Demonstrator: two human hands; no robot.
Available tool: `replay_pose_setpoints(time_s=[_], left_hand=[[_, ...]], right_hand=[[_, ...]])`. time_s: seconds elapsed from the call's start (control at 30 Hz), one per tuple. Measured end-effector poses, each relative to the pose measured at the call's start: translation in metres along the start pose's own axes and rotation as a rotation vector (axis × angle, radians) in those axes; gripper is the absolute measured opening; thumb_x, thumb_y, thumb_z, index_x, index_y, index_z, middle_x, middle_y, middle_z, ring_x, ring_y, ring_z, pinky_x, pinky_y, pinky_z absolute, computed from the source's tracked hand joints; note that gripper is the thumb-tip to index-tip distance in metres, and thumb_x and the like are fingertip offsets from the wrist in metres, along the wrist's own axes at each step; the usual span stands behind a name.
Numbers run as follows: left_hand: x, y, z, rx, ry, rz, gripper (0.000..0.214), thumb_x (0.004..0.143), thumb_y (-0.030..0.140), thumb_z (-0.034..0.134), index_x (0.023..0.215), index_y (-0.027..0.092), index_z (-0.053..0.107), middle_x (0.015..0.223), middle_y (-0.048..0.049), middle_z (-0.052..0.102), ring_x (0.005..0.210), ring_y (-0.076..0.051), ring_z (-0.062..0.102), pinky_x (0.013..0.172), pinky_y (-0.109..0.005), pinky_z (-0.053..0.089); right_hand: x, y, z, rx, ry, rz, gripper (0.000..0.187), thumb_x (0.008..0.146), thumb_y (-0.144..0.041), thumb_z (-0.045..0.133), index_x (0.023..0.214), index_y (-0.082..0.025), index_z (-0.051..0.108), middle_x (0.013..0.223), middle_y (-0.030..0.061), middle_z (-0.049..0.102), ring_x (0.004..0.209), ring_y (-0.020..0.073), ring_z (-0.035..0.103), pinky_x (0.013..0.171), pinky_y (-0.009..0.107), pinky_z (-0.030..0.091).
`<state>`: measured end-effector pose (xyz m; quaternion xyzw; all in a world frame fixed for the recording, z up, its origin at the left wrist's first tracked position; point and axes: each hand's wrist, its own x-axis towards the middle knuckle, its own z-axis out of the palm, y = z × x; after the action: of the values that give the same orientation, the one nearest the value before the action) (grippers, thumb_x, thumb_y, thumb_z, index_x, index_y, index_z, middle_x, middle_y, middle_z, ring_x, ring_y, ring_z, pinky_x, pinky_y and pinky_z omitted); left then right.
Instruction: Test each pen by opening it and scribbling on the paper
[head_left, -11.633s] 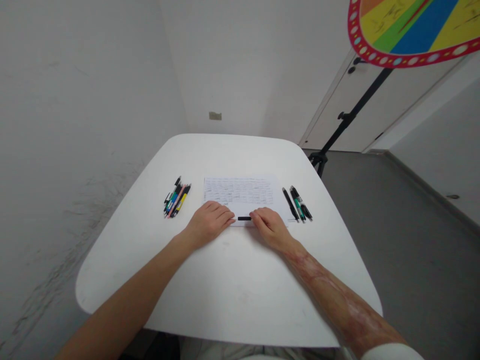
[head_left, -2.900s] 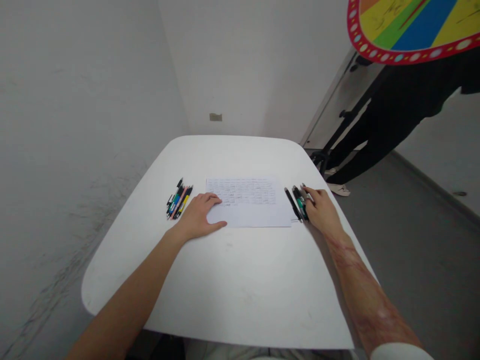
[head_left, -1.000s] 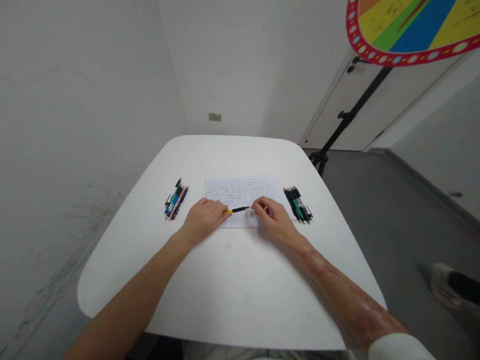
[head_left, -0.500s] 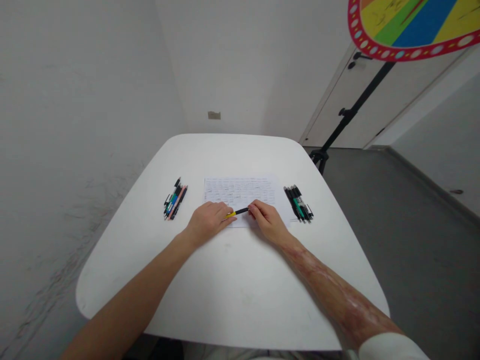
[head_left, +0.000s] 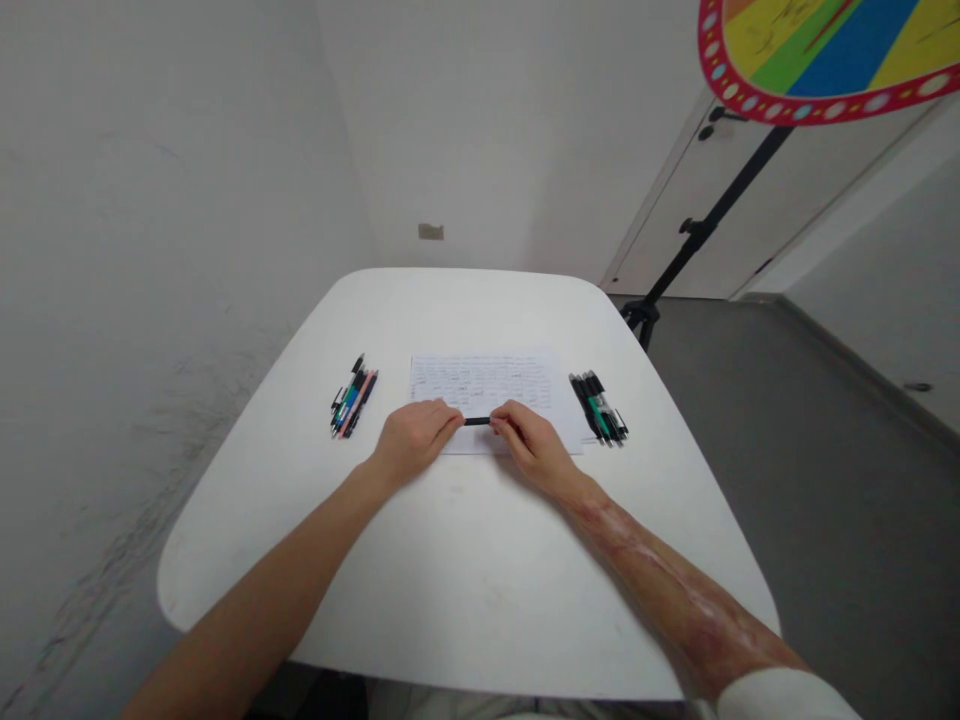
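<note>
**A:** From the head camera, what sits between the hands?

**B:** We see a slim black pen (head_left: 477,421) lying crosswise over the lower part of a handwritten sheet of paper (head_left: 480,385), close to the sheet's near edge.

**A:** How do we expect it to handle?

**B:** Light and stiff, we judge, with a smooth barrel that could roll if released on the white table (head_left: 465,570). The bare middle looks like the best place to take hold, since both ends are covered.

**A:** And the grip?

**B:** The left hand (head_left: 416,437) and right hand (head_left: 531,447) are close together, palms down, with their fingers curled inward. Each closes on one end of the black pen, leaving only a short stretch of barrel showing between them. We cannot tell whether the pen bears on the paper or is lifted just off it.

**A:** What lies around them?

**B:** A left bundle of pens (head_left: 352,398) lies beyond the paper's left edge, and a right bundle of pens (head_left: 598,410) lies just past its right edge. Farther off, a colourful prize wheel (head_left: 817,50) rises on a black stand (head_left: 709,215) before a white door (head_left: 787,220)
</note>
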<state>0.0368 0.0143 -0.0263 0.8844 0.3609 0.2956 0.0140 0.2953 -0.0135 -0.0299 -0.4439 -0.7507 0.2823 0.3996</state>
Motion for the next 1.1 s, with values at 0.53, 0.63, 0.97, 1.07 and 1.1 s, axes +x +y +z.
replay_pose_setpoints(time_s=[0.53,0.63,0.97,1.07,1.1], left_hand=[[-0.0033,-0.0033,-0.0047,0.025,-0.072,-0.013,0.043,0.119,0.05,0.043,0.11,0.022,0.074,0.092,-0.0045,0.079,0.082,-0.02,0.075,0.074,-0.032,0.053],[-0.0033,-0.0034,-0.0045,0.015,-0.05,-0.026,0.043,0.117,0.056,0.048,0.12,0.022,0.074,0.093,-0.004,0.081,0.08,-0.019,0.075,0.072,-0.032,0.052],[-0.003,-0.002,-0.0028,0.046,-0.094,0.009,0.047,0.12,0.05,0.04,0.108,0.021,0.075,0.088,-0.0035,0.08,0.077,-0.017,0.074,0.069,-0.029,0.047],[-0.0034,-0.0024,-0.0024,0.042,-0.084,-0.001,0.046,0.119,0.054,0.044,0.113,0.021,0.075,0.088,-0.003,0.081,0.074,-0.017,0.073,0.067,-0.029,0.046],[-0.0035,-0.0025,-0.0022,0.042,-0.077,-0.011,0.045,0.118,0.056,0.047,0.115,0.021,0.075,0.087,-0.0025,0.081,0.073,-0.017,0.073,0.067,-0.029,0.046]], right_hand=[[-0.0007,0.0011,-0.0018,-0.005,0.025,0.024,0.024,0.113,-0.046,0.058,0.112,-0.026,0.071,0.087,0.002,0.069,0.072,0.0192,0.056,0.07,0.035,0.044],[-0.0005,0.0011,-0.0019,-0.004,0.022,0.023,0.022,0.113,-0.043,0.059,0.112,-0.025,0.072,0.087,0.0014,0.069,0.073,0.0186,0.057,0.07,0.034,0.043],[-0.0016,0.0028,-0.0012,0.001,0.002,0.013,0.02,0.113,-0.04,0.06,0.115,-0.025,0.072,0.086,0.0008,0.068,0.07,0.0172,0.056,0.068,0.033,0.043],[-0.0018,0.003,-0.0014,0.003,0.001,0.003,0.019,0.113,-0.04,0.061,0.116,-0.026,0.073,0.089,0.0013,0.07,0.072,0.0173,0.057,0.069,0.033,0.043],[-0.0017,0.0029,-0.0015,0.004,0.003,0.001,0.019,0.113,-0.04,0.061,0.116,-0.026,0.073,0.089,0.0014,0.07,0.072,0.0173,0.058,0.069,0.033,0.043]])
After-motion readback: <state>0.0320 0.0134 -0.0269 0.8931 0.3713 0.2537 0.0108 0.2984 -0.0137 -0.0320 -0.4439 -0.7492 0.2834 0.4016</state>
